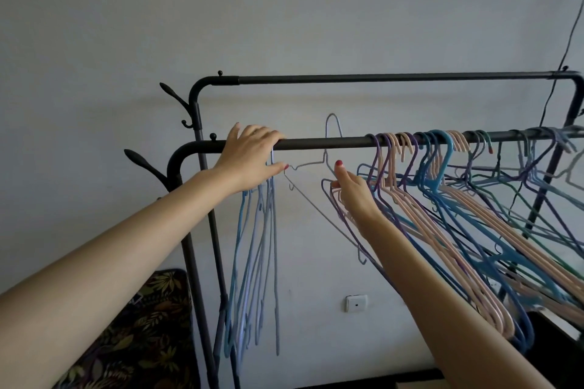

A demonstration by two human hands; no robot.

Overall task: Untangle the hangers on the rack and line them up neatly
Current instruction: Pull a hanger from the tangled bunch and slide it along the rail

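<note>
A black clothes rack has a near rail (316,143) and a higher far rail (379,77). My left hand (249,158) grips the near rail at its left end, fingers over the top, just above a few blue hangers (252,262) hanging straight down. My right hand (352,191) holds a thin pale hanger (308,164) by its neck. That hanger's hook rises above the near rail, and its body tilts down to the right. A dense tangle of pink, purple and blue hangers (442,199) fills the right half of the near rail.
Coat pegs (170,91) stick out from the rack's left posts. A leaf-patterned cloth (142,325) lies lower left. On the wall are a white socket (356,303) and a black cable (565,54). Dark furniture (553,341) stands lower right.
</note>
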